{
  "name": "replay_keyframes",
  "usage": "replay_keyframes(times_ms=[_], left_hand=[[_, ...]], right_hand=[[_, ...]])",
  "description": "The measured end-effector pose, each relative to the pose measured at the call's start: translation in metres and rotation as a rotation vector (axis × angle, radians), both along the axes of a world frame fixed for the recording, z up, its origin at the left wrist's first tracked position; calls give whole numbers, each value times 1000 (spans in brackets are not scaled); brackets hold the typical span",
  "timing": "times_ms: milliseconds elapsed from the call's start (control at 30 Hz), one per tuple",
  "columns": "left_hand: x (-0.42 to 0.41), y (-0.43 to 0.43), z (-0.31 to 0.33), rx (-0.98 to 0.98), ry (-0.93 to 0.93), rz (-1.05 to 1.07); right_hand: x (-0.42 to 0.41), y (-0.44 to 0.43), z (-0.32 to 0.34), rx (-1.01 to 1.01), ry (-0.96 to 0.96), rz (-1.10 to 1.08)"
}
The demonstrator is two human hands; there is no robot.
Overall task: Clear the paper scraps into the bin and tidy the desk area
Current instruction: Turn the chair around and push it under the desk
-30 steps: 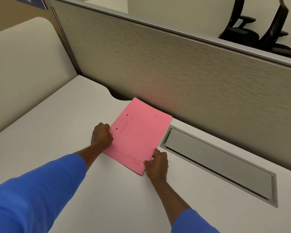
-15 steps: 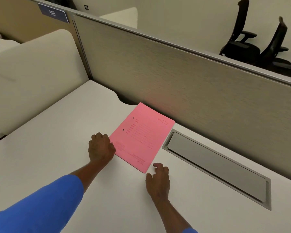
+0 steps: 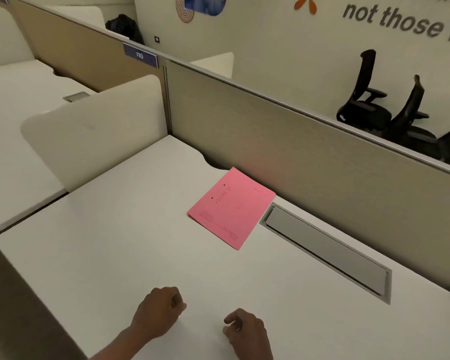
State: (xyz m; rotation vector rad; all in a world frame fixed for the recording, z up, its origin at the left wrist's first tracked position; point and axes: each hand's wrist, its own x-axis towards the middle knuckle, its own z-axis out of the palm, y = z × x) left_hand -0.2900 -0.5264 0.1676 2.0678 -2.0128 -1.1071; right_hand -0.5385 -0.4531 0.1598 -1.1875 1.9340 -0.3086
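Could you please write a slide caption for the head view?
Pink folder lies flat on the desk; both hands rest apart from it.

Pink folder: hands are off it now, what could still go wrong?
1. The folder lies askew beside the cable hatch; opening the hatch could snag it.
2. Left hand and right hand are curled and seem empty; no scraps or bin in view, so clearing can't be confirmed.

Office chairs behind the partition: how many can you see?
2. One black chair stands beyond the partition by the wall; the second chair is just right of it. More may be hidden behind the partition.
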Motion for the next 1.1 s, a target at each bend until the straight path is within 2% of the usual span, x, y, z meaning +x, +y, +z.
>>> replay_keyframes(times_ms=[333,600,867,1100], left_hand=[[89,164,18,54,42,-32],[151,283,15,144,-2,-1],[177,383,-7,267,3,59],[176,448,-14,253,-20,145]], right_hand=[[69,143,17,-20,34,151],[120,229,19,35,59,258],[145,279,10,172,117,561],[146,324,-4,220,103,661]])
